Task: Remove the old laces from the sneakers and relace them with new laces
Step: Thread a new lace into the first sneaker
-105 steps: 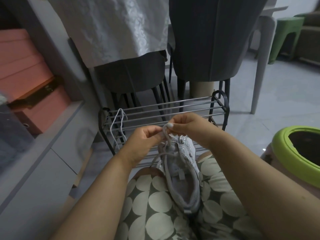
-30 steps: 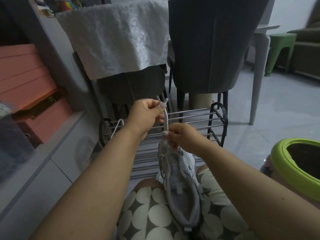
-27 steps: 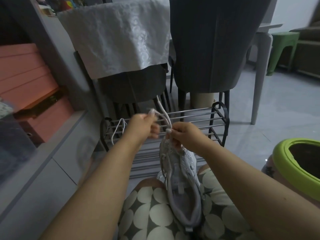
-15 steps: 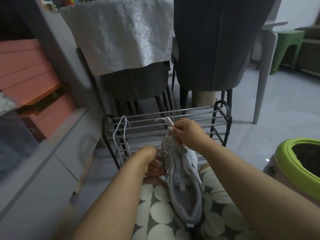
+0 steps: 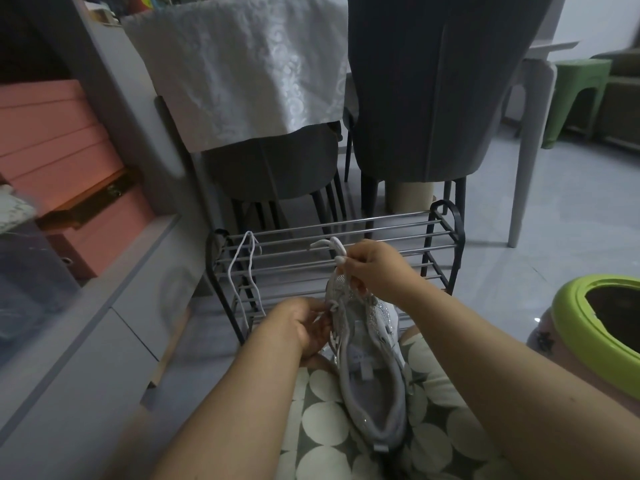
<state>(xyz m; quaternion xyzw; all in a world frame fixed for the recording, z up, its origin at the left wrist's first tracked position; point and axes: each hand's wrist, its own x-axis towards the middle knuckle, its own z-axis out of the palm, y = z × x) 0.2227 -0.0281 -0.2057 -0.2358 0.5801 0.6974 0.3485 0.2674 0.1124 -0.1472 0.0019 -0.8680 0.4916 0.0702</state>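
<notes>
Sneaker (image 5: 372, 368) on lap, toe fwd; our R hand (image 5: 375, 270) pinches lace (image 5: 332, 247) at toe, L hand (image 5: 304, 329) fingers curled on lace end by side eyelets; risk: slack pulls back thru eyelet if R pinch loosens.

Both forearms bare, reaching forward over the lap. Right hand (image 5: 372, 268) raised higher and farther out, wrist bent, fingers curled, thumb and forefinger pinching the white lace (image 5: 335, 249) at the toe end of the sneaker (image 5: 370, 362). Left hand (image 5: 303, 327) lower and nearer the body, palm turned inward toward the shoe's side, fingers curled with tips at the eyelets, pinching a short bit of lace there. Left forearm runs diagonally from lower left; right forearm crosses in from lower right. Hands apart, not touching.
</notes>
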